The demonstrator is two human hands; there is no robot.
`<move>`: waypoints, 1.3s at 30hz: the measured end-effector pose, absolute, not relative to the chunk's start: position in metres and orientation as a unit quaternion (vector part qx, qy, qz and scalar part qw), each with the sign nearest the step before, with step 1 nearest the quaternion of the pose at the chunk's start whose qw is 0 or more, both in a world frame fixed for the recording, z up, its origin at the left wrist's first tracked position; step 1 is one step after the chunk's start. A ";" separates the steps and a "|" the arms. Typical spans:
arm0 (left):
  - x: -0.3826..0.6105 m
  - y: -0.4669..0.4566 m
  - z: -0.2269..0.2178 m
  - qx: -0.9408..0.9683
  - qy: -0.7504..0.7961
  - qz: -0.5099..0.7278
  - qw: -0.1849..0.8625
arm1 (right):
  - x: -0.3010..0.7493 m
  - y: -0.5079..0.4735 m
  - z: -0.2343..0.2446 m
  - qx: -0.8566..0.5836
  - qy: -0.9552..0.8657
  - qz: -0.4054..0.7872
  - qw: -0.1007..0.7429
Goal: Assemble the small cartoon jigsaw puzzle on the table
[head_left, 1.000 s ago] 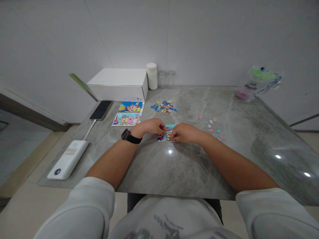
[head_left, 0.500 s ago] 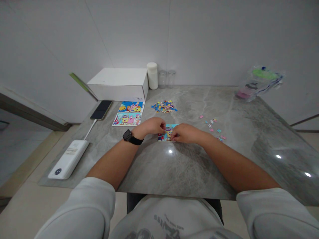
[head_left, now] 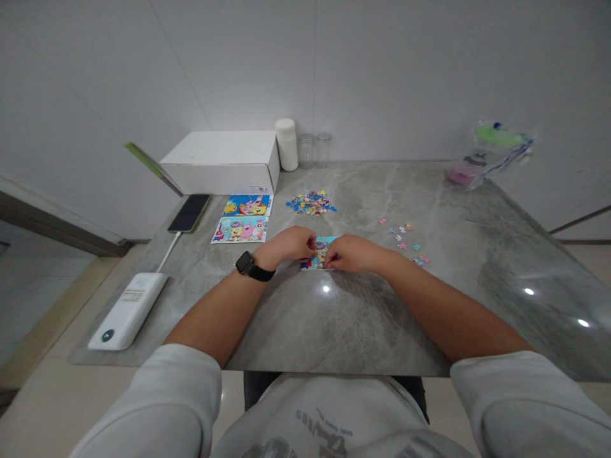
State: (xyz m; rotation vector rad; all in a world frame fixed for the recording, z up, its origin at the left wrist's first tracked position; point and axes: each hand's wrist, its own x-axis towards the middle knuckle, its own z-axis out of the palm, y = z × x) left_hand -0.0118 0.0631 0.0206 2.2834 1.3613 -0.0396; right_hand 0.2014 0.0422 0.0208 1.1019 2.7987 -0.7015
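A partly joined jigsaw puzzle (head_left: 319,254) with a cartoon picture lies flat on the grey table, between my two hands. At its left side my left hand (head_left: 298,243) has its fingers curled down onto the pieces. My right hand (head_left: 353,253) covers the right part, thumb and fingertips pinched together at the puzzle's surface. Whatever small piece either hand may hold is hidden by the fingers. Loose puzzle pieces (head_left: 311,203) form a pile behind the puzzle, and several scattered pieces (head_left: 402,245) lie to the right. Two picture cards (head_left: 240,229) rest at the left.
A white box (head_left: 217,178), a white bottle (head_left: 287,146) and two clear glasses (head_left: 315,152) stand along the wall. On the left are a phone (head_left: 189,212) and a white power bank (head_left: 128,312) joined by a cable. A plastic bag (head_left: 489,156) sits at the back right.
The view has shifted slightly, moving the far objects a little left. Both hands stay at the puzzle in nearly the same pose.
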 end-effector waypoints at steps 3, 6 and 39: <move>-0.013 0.065 0.020 0.838 0.485 -0.007 0.249 | 0.201 0.041 0.024 0.356 0.905 -0.233 0.026; -0.013 0.067 0.021 0.840 0.487 0.031 0.238 | 0.200 0.038 0.028 0.361 0.902 -0.234 0.036; -0.008 0.067 0.020 0.791 0.514 0.302 0.139 | 0.346 0.099 0.094 0.677 0.690 -0.010 -0.255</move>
